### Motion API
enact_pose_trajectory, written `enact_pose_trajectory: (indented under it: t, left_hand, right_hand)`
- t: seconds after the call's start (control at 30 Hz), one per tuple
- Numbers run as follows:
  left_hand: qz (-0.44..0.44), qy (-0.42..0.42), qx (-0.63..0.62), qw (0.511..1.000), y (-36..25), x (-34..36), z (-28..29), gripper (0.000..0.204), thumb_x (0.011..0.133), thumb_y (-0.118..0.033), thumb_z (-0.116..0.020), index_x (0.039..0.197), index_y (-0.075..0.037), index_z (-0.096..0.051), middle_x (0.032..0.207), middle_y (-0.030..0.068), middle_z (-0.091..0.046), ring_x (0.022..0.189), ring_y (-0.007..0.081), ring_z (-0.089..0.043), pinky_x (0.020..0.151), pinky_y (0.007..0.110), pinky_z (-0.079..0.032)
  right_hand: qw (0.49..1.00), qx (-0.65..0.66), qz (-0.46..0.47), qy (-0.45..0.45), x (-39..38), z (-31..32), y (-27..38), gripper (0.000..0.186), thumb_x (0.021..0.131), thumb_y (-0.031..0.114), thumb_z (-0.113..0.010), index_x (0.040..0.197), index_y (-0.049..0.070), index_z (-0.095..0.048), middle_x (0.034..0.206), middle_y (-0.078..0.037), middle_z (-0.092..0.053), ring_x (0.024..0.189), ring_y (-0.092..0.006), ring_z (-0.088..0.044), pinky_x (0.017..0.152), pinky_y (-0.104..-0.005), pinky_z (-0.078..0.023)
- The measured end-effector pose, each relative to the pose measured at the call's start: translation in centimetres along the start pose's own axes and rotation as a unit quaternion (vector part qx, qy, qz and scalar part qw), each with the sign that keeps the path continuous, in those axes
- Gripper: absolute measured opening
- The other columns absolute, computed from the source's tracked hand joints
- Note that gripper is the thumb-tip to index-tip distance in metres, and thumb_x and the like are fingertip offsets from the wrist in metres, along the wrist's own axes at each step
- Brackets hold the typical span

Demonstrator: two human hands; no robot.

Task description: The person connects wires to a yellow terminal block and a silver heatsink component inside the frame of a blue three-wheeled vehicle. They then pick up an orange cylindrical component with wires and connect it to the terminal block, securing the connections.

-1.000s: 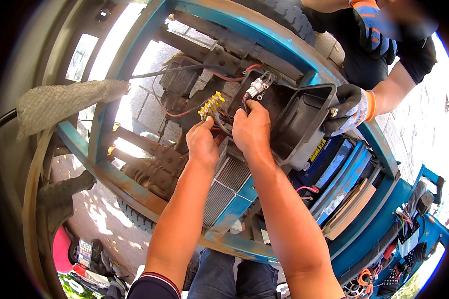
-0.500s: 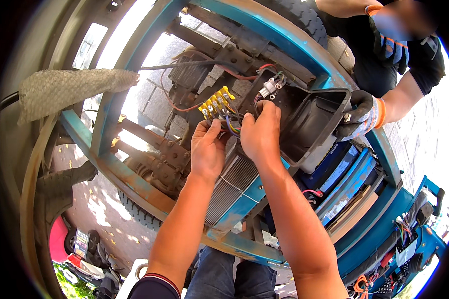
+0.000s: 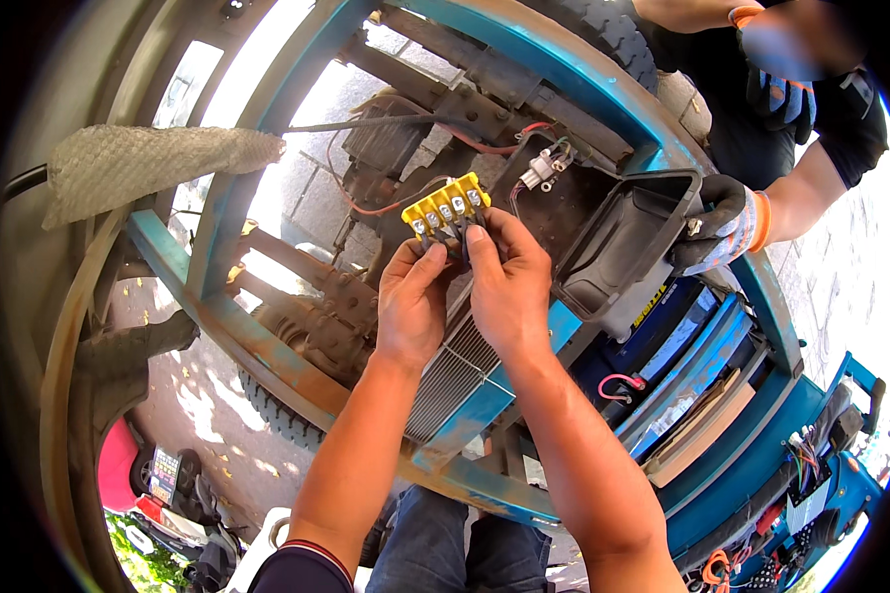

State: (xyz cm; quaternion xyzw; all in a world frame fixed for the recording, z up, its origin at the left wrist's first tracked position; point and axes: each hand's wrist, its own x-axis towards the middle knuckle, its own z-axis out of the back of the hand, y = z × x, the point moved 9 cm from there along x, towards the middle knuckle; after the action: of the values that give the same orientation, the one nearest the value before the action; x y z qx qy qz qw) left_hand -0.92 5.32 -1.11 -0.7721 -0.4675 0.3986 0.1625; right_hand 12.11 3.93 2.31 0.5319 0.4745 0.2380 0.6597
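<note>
Between my hands is a yellow terminal block [image 3: 446, 205] with a row of silver screws and dark wires along its near edge. My left hand [image 3: 411, 296] pinches its left end, thumb on top near the wires. At the right end, the fingers of my right hand [image 3: 507, 277] close on the block and its wires. Much of the wiring is hidden under my fingers. Just right of the block, a white connector plug [image 3: 541, 171] with wires and ring terminals lies by an open black plastic box [image 3: 628, 242]. Below my hands is a silver finned unit [image 3: 455, 385].
A co-worker's gloved hand [image 3: 717, 227] grips the black box's right side. The blue metal frame [image 3: 574, 74] surrounds the work area. A bubble-wrapped part [image 3: 158, 168] juts in from the left. Blue batteries [image 3: 653, 326] sit at right, and a tyre [image 3: 277, 410] shows at lower left.
My right hand has moved from the wires beside the white connector to the terminal block's right end. The block has turned, its screws now facing me more.
</note>
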Motion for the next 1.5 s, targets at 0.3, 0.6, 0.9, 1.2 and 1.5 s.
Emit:
enact_pose_trajectory:
  t: [0.3,0.6,0.9,1.2,1.5]
  left_hand:
    - [0.059,0.004,0.232,0.971,-2.9,2.5,-0.8,0.045,0.108,-0.048,-0.050,0.115,-0.005,-0.062,0.097,0.0054,-0.070,0.084,0.0146,-0.070,0.075,0.032,-0.058]
    - [0.088,0.081,0.291,0.949,-4.9,4.7,-1.6,0.034,0.107,-0.039,-0.056,0.111,-0.008,-0.066,0.099,0.0049,-0.071,0.085,0.0141,-0.066,0.076,0.031,-0.054]
    - [0.109,0.071,0.170,0.977,-4.2,4.8,-1.0,0.023,0.103,-0.030,-0.064,0.110,-0.009,-0.069,0.099,0.0034,-0.073,0.083,0.0146,-0.067,0.073,0.030,-0.051]
    - [0.081,0.062,0.176,0.979,-4.4,4.6,-0.8,0.024,0.101,-0.032,-0.067,0.107,-0.009,-0.070,0.094,0.0004,-0.072,0.076,0.0119,-0.064,0.067,0.028,-0.046]
    - [0.082,0.051,0.205,0.974,-4.2,5.1,-0.4,0.026,0.102,-0.033,-0.066,0.109,-0.009,-0.069,0.090,0.0003,-0.070,0.073,0.0098,-0.062,0.063,0.026,-0.043]
  right_hand:
    - [0.996,0.080,0.027,-0.005,-0.3,0.2,-0.2,0.022,0.101,0.009,-0.060,0.116,-0.004,-0.068,0.093,-0.005,-0.073,0.086,-0.0096,-0.064,0.078,-0.0283,-0.054]
    - [0.996,0.074,0.050,-0.007,-0.3,0.5,-1.0,0.022,0.097,0.007,-0.064,0.116,-0.005,-0.066,0.096,-0.005,-0.071,0.087,-0.0083,-0.062,0.080,-0.0266,-0.051]
    - [0.998,0.061,0.018,0.021,-0.3,0.6,-1.2,0.018,0.094,0.006,-0.067,0.109,-0.004,-0.067,0.095,-0.004,-0.071,0.087,-0.0088,-0.062,0.081,-0.0274,-0.051]
    - [0.995,0.089,0.012,0.041,-0.1,0.6,-1.6,0.028,0.105,0.018,-0.062,0.119,-0.006,-0.067,0.105,-0.005,-0.072,0.095,-0.0086,-0.062,0.087,-0.0252,-0.050]
    - [0.993,0.122,0.004,0.006,-0.2,1.1,-1.9,0.018,0.100,0.012,-0.069,0.110,-0.001,-0.062,0.105,-0.006,-0.069,0.091,-0.0093,-0.062,0.083,-0.0253,-0.051]
